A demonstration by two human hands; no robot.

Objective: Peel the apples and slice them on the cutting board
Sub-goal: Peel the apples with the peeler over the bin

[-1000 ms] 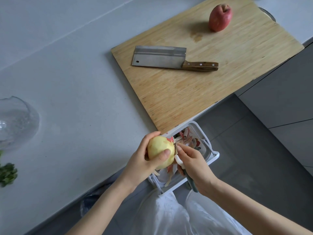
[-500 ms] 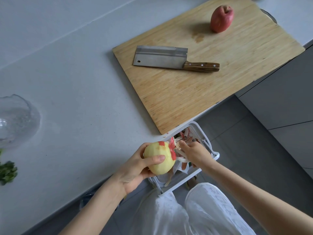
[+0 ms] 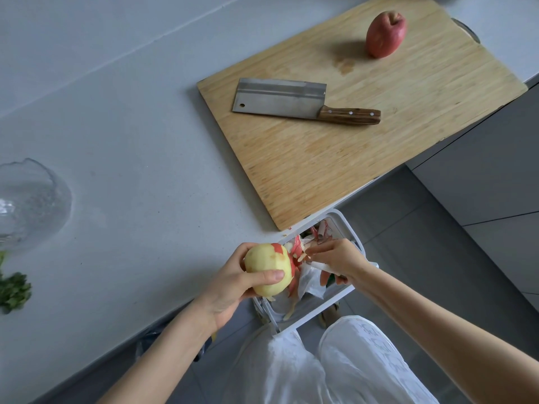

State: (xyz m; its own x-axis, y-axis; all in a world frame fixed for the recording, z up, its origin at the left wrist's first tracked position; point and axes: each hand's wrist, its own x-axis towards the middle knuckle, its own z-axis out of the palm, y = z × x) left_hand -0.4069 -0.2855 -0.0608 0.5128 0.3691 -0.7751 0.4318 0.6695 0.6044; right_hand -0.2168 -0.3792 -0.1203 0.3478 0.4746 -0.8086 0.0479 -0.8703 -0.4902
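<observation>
My left hand grips a mostly peeled apple, pale yellow with a strip of red skin left on its right side. It is held over a white waste bin below the counter edge. My right hand holds a white peeler just right of the apple, with a red peel hanging between them. A whole red apple stands at the far end of the wooden cutting board. A cleaver with a wooden handle lies flat on the board.
The grey counter carries a clear glass bowl at the left edge and some green herbs below it. Grey cabinet fronts and floor lie to the right. The bin holds peels and a bag.
My right hand moved up along the apple's right side and then a little away to the right, lifting off a red strip of peel. The left hand turned the apple slightly.
</observation>
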